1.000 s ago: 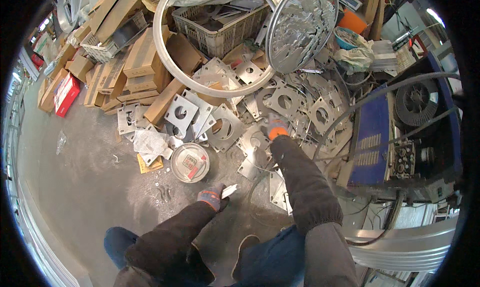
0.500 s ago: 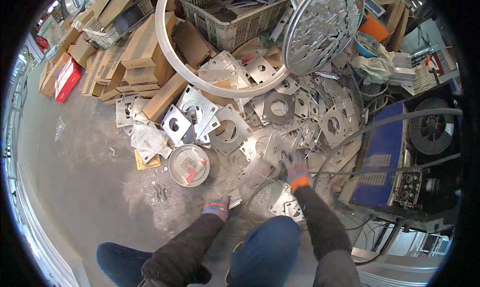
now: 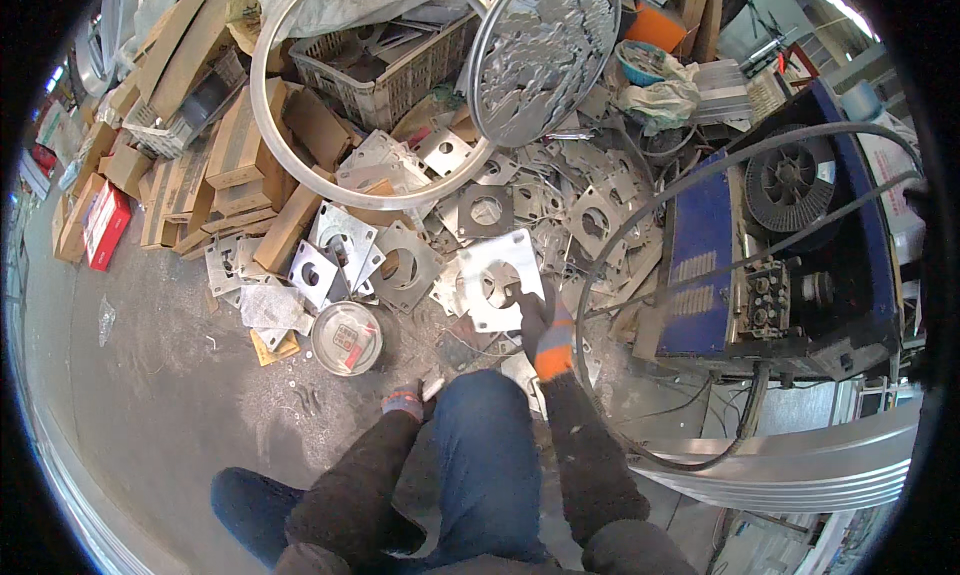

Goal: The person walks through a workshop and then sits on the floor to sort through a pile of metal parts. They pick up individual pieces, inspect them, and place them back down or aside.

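Observation:
My right hand (image 3: pixel 548 333), in a grey and orange glove, grips a square metal plate (image 3: pixel 521 252) by its lower right edge. The plate is bright, with a round hole in the middle and small holes at its corners. It is raised over a pile of similar plates (image 3: pixel 407 265). My left hand (image 3: pixel 404 401), also gloved, is low by my knee, closed on a small pale metal piece (image 3: pixel 432 388); the knee hides part of it. Just beyond that hand stands a round tin (image 3: pixel 346 339) with a labelled lid. Another plate (image 3: pixel 522 377) lies beside my knee.
A large metal ring (image 3: pixel 262 105) and a silvery round disc (image 3: pixel 545 60) stand over the pile. Behind are a plastic crate (image 3: pixel 400 93) and cardboard boxes (image 3: pixel 240 140). On the right, a blue machine (image 3: pixel 690 275) trails thick black cables (image 3: pixel 640 210).
My right hand, blurred over the pile before, now holds a plate up. My left hand has drawn in nearer my knee with its metal piece. The whole view has shifted, moving the scene left.

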{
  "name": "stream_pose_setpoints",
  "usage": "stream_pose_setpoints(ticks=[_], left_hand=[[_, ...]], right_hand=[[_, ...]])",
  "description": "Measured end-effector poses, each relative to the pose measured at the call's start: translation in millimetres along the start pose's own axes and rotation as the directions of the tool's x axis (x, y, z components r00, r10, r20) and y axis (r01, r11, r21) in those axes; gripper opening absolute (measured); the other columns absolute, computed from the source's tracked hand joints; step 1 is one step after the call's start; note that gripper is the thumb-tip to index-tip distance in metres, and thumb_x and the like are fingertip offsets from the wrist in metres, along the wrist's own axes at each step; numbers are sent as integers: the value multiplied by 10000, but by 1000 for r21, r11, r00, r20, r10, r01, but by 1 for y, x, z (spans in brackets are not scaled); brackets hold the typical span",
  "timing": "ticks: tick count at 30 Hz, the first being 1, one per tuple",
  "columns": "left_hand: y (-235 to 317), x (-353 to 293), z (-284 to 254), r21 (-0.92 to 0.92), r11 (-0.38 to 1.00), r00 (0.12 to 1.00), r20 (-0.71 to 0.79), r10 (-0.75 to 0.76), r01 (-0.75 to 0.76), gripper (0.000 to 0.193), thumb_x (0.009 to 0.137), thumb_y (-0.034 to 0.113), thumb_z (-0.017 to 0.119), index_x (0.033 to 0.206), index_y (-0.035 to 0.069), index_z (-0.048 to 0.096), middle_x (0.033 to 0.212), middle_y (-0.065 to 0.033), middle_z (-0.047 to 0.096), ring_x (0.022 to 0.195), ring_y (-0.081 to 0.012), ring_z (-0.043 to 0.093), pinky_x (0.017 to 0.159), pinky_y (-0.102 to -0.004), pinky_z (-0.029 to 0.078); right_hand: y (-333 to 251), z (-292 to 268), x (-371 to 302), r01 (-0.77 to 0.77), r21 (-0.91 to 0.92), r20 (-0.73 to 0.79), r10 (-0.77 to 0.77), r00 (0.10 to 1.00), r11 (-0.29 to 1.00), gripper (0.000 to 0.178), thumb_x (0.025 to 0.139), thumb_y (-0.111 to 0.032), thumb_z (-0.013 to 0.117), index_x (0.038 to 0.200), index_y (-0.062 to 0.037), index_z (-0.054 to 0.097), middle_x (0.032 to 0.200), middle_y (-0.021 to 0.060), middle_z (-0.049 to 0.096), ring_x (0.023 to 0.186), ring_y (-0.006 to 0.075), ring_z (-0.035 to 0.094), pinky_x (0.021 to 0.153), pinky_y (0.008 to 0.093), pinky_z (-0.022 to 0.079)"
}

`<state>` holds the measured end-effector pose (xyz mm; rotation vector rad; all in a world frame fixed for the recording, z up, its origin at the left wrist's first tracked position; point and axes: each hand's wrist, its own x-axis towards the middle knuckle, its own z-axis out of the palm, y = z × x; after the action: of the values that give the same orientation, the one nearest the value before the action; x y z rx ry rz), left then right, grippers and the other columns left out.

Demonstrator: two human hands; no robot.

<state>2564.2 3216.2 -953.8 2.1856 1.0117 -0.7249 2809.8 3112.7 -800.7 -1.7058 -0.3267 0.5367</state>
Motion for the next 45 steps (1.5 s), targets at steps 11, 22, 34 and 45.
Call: stream_pose_setpoints(ticks=[11,22,34,45], left_hand=[[-52,-77,-144,-994,92,933,-19,360,-56,393,864,278,621,1066,-57,582,964,-136,646,890,-221,639,850,-380,515],[-56,-80,-144,-969,-62,888,-244,389,-239,419,885,233,587,1228,0,523,1054,-73,626,930,-163,618,825,-325,503],[-63,-64,-128,-995,-1,960,-101,261,-104,441,869,247,649,1166,-66,558,971,-123,661,863,-199,659,763,-335,539],[-57,-69,-123,-976,-212,907,-38,420,57,337,943,270,567,1108,-23,595,1002,-133,668,883,-209,658,789,-346,532]], right_hand=[[-3,84,-55,-199,382,239,112,965,902,376,888,-224,606,1177,9,545,960,95,632,786,155,632,636,277,540],[76,127,-116,-521,242,390,410,825,818,351,914,-388,581,1024,-55,586,761,0,552,658,92,513,570,229,400],[64,134,-107,73,-264,365,29,931,962,550,811,-323,720,1223,-4,543,1099,168,618,1032,263,587,926,387,463],[97,148,-132,121,-211,507,3,862,970,434,938,-165,535,1342,-32,446,1275,163,527,1189,256,516,1011,390,418]])
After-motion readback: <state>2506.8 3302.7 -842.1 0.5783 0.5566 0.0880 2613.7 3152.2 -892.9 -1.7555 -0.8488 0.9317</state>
